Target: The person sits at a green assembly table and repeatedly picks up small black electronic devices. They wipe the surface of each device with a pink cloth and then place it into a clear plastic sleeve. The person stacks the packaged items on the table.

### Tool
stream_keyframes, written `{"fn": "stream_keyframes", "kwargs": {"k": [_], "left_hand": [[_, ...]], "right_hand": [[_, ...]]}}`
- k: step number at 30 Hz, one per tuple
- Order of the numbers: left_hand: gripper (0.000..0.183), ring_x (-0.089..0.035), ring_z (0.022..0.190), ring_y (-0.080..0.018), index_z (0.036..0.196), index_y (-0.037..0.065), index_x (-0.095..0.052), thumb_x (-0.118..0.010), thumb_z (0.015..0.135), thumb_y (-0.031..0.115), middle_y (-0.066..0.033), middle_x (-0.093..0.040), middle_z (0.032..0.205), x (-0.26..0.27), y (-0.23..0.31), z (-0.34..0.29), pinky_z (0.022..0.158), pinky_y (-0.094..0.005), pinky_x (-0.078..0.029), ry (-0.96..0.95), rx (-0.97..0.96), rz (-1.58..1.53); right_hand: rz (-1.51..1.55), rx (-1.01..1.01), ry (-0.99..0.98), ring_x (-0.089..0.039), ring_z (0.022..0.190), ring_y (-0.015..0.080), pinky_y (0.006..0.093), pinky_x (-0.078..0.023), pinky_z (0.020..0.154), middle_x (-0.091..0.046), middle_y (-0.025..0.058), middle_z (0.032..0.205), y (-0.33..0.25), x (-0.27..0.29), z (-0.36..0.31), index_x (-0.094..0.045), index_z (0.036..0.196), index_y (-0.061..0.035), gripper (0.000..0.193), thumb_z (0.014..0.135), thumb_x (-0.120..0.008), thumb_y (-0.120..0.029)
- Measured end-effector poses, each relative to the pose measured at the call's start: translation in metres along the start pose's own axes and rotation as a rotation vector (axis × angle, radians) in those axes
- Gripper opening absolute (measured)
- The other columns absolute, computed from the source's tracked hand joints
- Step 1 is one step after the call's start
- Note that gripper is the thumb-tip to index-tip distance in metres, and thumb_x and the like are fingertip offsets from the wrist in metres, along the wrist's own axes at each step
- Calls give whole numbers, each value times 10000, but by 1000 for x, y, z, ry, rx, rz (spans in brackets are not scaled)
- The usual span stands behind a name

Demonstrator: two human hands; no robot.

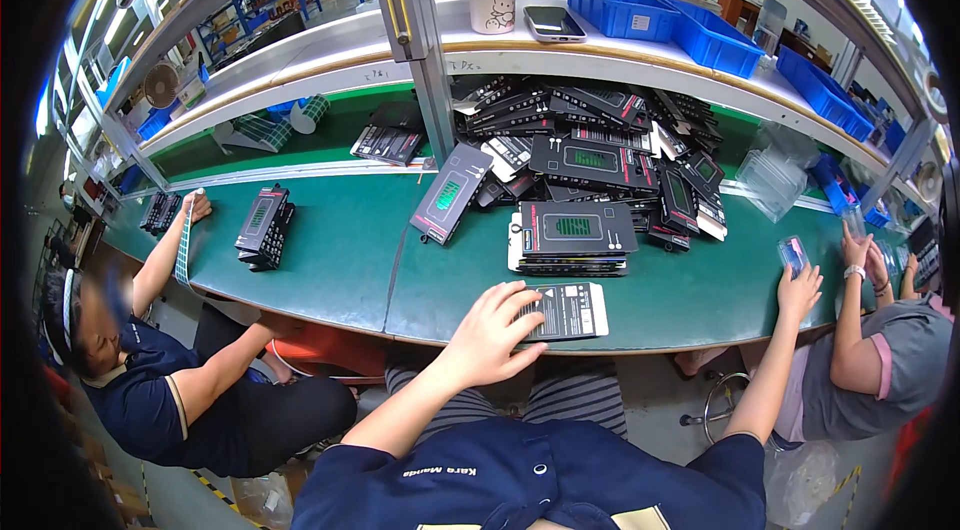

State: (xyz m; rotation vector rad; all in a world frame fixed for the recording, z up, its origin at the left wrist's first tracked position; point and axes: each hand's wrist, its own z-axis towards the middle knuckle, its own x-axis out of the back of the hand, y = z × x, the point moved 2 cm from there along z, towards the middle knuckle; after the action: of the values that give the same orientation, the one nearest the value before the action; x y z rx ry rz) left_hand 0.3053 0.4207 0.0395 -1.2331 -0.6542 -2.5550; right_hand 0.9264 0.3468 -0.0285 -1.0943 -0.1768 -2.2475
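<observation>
My left hand point(492, 332) lies over the left end of a flat black box point(568, 314) near the table's front edge. Its fingers are stretched and the thumb is apart. The box shows printed text, and a white flap sticks out at its right end. Off to the right, my right hand point(800, 292) grips the lower end of a small clear plastic pack point(792, 256) with a blue and pink insert. Just beyond my left hand stands a neat stack of black boxes point(577, 228) with green window shapes. One more black box point(452, 192) leans left of it.
A loose heap of black boxes point(590, 158) lies under the shelf point(330, 48). Clear plastic trays point(778, 180) lie at the right. A co-worker sits at the left beside another box stack point(265, 228); another works at the right. Blue bins point(620, 12) stand above.
</observation>
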Motion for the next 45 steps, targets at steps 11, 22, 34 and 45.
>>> {"fn": "stream_keyframes", "kwargs": {"k": [11, 22, 34, 45], "left_hand": [[521, -446, 1329, -409, 1149, 62, -573, -752, 828, 431, -244, -485, 1400, -9, 8, 16, 1127, -526, -345, -132, 88, 59], [738, -527, 1126, -307, 1306, 54, -559, -824, 720, 417, -124, -554, 1243, -16, 3, 33, 950, -431, -435, -188, 56, -68], [851, -569, 1063, -315, 1295, 41, -521, -876, 603, 385, -132, -576, 1136, -18, 3, 40, 890, -426, -472, -190, 146, -159], [454, -547, 1045, -169, 1155, 83, -397, -761, 884, 71, -112, -518, 1189, -31, 17, 37, 893, -289, -462, 696, 247, -806]], "right_hand": [[163, 87, -313, -397, 1369, 469, 517, -335, 1129, -503, 243, 1401, -65, 87, -80, -697, 1134, -20, 325, 897, -703, -242], [1021, 599, -536, -580, 1068, 349, 478, -429, 949, -665, 143, 1182, -189, 186, -177, -548, 759, -77, 340, 550, -807, -150], [1682, 760, -1114, -300, 1490, 366, 422, -277, 1185, -277, 237, 1606, -244, 225, -221, -554, 1341, -46, 580, 795, -462, 128], [2208, 116, -1097, -612, 1176, 230, 352, -439, 1064, -658, 158, 1252, -310, 261, -220, -613, 1243, 67, 292, 1005, -492, -50]]}}
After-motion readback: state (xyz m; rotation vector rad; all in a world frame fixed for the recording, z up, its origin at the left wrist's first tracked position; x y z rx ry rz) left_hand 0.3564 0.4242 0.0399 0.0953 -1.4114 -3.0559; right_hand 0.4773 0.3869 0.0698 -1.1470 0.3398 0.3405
